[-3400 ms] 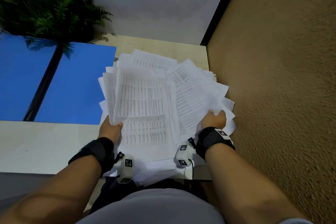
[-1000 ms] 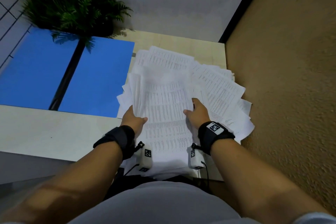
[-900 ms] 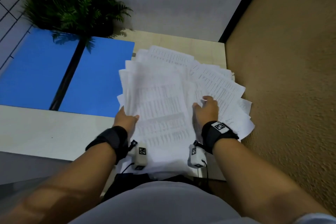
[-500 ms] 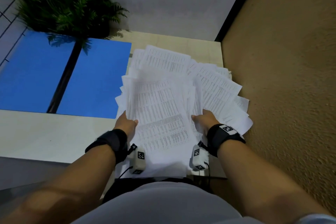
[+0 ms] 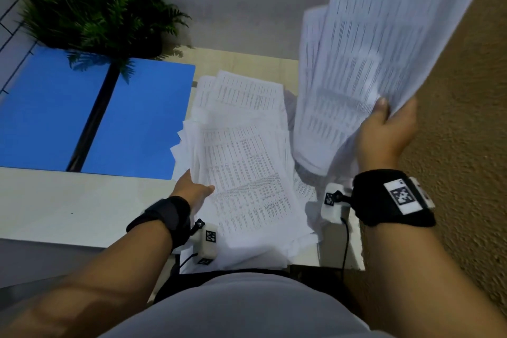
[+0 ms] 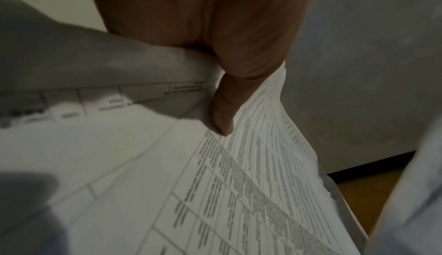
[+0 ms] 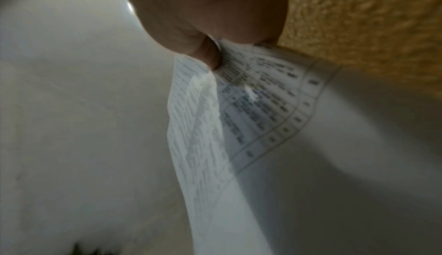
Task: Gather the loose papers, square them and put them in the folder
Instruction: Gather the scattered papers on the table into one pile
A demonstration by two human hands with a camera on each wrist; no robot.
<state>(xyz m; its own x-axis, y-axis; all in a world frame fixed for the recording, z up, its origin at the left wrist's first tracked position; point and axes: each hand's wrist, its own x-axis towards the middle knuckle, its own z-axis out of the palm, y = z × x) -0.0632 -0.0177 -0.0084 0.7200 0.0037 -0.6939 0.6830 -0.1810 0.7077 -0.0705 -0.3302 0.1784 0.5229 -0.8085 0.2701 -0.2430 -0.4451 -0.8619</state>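
Item: loose papers (image 5: 247, 173), white sheets w/ printed tables, fanned unevenly on desk (image 5: 68, 200), some overhanging near edge. Second lot: raised sheaf (image 5: 378, 63), blurred, held up at right, off the desk. Right hand (image 5: 386, 134): thumb on top, fingers behind, clamped on sheaf's lower corner. Left hand (image 5: 192, 189): thumb over, fingers under left edge of desk pile, gripping it. Blue folder (image 5: 82, 115) lay open, just left of pile.

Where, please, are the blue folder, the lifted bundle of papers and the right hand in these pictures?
blue folder (image 5: 142, 118): head view, on its right-hand panel.
lifted bundle of papers (image 5: 370, 63): head view, middle of the top printed sheet.
right hand (image 5: 385, 134): head view, back of the hand gripping the bundle.
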